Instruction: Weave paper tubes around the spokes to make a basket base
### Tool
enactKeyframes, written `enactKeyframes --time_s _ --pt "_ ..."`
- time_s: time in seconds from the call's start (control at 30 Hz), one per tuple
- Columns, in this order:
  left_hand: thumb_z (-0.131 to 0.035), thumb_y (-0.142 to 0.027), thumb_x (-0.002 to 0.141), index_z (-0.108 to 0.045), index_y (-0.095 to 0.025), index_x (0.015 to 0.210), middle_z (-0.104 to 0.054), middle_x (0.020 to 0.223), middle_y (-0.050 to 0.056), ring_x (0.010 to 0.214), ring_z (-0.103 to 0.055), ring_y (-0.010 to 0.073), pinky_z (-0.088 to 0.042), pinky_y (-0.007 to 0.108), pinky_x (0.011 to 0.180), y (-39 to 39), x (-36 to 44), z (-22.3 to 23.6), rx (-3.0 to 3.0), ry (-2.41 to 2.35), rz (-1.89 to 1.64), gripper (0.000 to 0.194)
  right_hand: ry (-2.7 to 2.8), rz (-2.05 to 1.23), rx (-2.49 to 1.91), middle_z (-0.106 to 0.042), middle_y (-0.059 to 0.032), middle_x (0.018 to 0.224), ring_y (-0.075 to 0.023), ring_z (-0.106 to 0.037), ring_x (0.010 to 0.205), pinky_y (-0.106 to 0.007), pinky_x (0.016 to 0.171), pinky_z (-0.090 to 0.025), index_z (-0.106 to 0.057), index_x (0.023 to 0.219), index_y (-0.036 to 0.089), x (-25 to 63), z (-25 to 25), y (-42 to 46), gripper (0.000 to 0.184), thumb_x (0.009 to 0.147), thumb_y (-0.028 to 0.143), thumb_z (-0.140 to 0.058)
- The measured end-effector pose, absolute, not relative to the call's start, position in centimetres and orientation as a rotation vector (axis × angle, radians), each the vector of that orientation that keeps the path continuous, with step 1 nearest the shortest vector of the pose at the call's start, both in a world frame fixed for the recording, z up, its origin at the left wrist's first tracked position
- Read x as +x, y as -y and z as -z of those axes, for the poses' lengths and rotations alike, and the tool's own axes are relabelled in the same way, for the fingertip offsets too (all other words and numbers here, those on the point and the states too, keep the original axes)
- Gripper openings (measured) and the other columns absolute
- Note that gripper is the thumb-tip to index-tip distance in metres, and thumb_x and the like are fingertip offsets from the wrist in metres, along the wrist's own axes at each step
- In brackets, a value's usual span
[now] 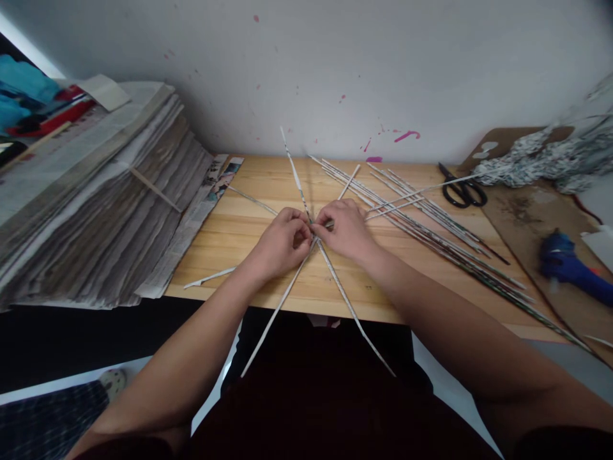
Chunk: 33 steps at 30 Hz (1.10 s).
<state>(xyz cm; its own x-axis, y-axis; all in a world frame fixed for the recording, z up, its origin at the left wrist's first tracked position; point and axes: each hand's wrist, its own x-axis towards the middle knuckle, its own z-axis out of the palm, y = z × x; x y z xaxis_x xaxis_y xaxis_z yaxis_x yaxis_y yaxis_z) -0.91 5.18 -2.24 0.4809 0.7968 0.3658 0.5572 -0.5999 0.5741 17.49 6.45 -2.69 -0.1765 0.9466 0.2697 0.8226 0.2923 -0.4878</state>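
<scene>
Several thin rolled newspaper tubes (335,271) radiate from one crossing point in front of me, a few of them reaching past the table's front edge. My left hand (286,241) pinches at this crossing from the left, thumb and forefinger together. From the right, my right hand (345,227) is closed on the tubes at the same spot, its fingertips meeting the left ones. One tube (293,167) slants up and away toward the wall. The exact crossing is mostly covered by my fingers.
More loose paper tubes (431,239) lie across the wooden table (268,172) at right. Beyond them are black scissors (460,190), a blue glue gun (572,262) on cardboard (517,220), and a bundle of woven paper (522,156). A tall newspaper stack (110,211) stands at left.
</scene>
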Motion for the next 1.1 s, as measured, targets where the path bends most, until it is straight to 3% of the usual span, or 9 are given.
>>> enactKeyframes --time_s 0.17,0.43,0.63,1.1 --pt "-0.059 -0.012 0.085 -0.064 -0.019 0.083 -0.060 0.104 0.007 0.097 -0.061 0.0184 -0.054 0.032 0.089 -4.8 -0.7 2.7 2.434 -1.127 -0.847 0.008 2.044 -0.317 -1.573 -0.073 -0.0052 0.095 -0.0301 -0.053 0.104 -0.043 0.085 -0.032 -0.073 0.076 0.025 17.6 2.8 -6.5 0.009 0.082 0.031 -0.072" --pt "-0.051 -0.018 0.098 -0.068 -0.020 0.098 -0.071 0.111 0.007 0.107 -0.064 0.0204 -0.053 0.036 0.096 -4.2 -1.6 2.2 2.587 -0.973 -0.743 0.017 2.059 -0.332 -1.571 -0.072 -0.0054 0.096 -0.0298 -0.053 0.105 -0.044 0.088 -0.031 -0.074 0.078 0.025 17.7 2.8 -6.6 0.009 0.083 0.033 -0.074" --pt "-0.059 -0.022 0.095 -0.069 -0.025 0.106 -0.075 0.100 0.002 0.092 -0.069 0.0184 -0.054 0.032 0.085 -4.5 -2.0 2.5 2.424 -1.164 -0.827 0.015 2.043 -0.345 -1.574 -0.073 -0.0051 0.097 -0.0297 -0.052 0.107 -0.043 0.086 -0.032 -0.074 0.078 0.025 17.7 2.9 -6.7 0.010 0.082 0.034 -0.075" --pt "-0.059 -0.022 0.096 -0.071 -0.022 0.091 -0.073 0.093 0.005 0.088 -0.064 0.0207 -0.052 0.035 0.084 -5.1 -1.7 2.5 2.674 -1.122 -0.785 0.012 2.030 -0.332 -1.584 -0.073 -0.0053 0.093 -0.0290 -0.054 0.104 -0.043 0.087 -0.033 -0.074 0.075 0.025 17.7 2.9 -6.8 0.013 0.082 0.036 -0.076"
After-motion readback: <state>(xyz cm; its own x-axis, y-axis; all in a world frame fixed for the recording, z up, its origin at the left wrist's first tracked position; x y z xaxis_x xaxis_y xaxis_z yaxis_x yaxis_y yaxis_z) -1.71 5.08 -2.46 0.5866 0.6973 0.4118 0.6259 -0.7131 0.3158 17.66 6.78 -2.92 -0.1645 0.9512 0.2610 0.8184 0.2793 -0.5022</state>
